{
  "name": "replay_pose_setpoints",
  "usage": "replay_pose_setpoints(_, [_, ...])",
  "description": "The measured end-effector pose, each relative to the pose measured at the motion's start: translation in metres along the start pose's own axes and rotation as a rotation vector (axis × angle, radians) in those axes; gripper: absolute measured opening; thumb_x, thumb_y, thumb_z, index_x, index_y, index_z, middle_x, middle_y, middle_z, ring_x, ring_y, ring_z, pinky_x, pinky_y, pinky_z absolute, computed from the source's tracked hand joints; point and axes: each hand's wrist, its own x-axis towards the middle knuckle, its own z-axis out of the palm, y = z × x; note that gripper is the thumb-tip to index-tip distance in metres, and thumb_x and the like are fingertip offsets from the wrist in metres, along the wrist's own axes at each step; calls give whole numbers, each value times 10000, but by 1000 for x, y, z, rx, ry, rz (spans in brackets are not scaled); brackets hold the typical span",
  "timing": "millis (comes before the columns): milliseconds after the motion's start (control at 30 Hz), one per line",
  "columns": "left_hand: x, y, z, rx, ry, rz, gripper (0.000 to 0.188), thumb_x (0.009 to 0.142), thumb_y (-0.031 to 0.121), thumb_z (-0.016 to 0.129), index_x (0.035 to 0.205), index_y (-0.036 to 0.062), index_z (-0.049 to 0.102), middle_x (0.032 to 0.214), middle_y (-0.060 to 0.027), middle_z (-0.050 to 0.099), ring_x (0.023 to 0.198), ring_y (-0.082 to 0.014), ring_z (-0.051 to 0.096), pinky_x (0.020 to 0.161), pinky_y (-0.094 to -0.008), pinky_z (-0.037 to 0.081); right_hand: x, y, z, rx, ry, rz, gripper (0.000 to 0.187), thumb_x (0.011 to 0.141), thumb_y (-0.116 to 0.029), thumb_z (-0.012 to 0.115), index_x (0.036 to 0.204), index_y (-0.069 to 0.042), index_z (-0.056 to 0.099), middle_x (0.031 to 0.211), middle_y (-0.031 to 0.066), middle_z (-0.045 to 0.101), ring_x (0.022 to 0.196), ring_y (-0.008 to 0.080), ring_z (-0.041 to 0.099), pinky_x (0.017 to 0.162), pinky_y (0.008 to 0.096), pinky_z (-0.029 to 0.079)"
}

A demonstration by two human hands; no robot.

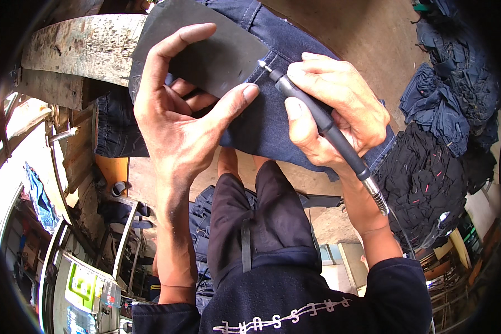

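Note:
My right hand [345, 106] grips a black pen-shaped rotary tool [334, 133], with a metal spring sleeve and cable at its rear. Its small pointed tip is at a stitched seam on dark blue denim jeans [286, 47], beside the corner of a flat dark grey sheet [222, 53]. Whether the tip touches the cloth I cannot tell. My left hand [178, 111] holds the sheet over the denim, index finger curved across its top and thumb along its near edge. The other fingers bend at that edge, partly hidden.
A worn wooden beam [89, 47] extends left from under the denim. Piles of dark blue clothes [437, 106] and black clothes [423, 178] lie at right. A metal rack [55, 267] with a green container [83, 286] stands at lower left. More dark cloth lies beside my legs.

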Motion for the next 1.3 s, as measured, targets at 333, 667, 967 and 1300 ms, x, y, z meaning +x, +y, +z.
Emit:
replay_pose_setpoints(333, [0,0,1,-10,4,-1,803,785,-105,943,1488,-7,567,1305,-132,677,1097,-206,748,902,-291,673,0,2,0,-17,-6,-9,302,827,7,793,1123,70,777,1017,191,805,993,371,796,959,507,656])
replay_pose_setpoints(667, [0,-3,-2,-40,-35,-4,814,804,-95,934,1513,8,548,1321,-131,674,1159,-216,728,988,-346,660,-10,6,-4,1,75,116,303,840,15,780,1136,77,776,1042,205,805,1017,376,789,972,480,640])
replay_pose_setpoints(967, [1,0,-4,-24,-75,10,778,827,-100,907,1507,15,545,1343,-133,677,1198,-211,724,1029,-356,646,3,0,3,-6,58,-15,276,784,11,799,1052,76,789,925,176,803,931,362,796,931,504,654])
replay_pose_setpoints(1300, [0,6,-20,72,20,-8,487,1010,49,802,1466,41,629,1268,-45,680,1072,-109,684,915,-243,575,-22,9,-14,114,417,330,440,1168,-216,487,1426,130,575,1102,282,751,998,358,779,1011,471,613])
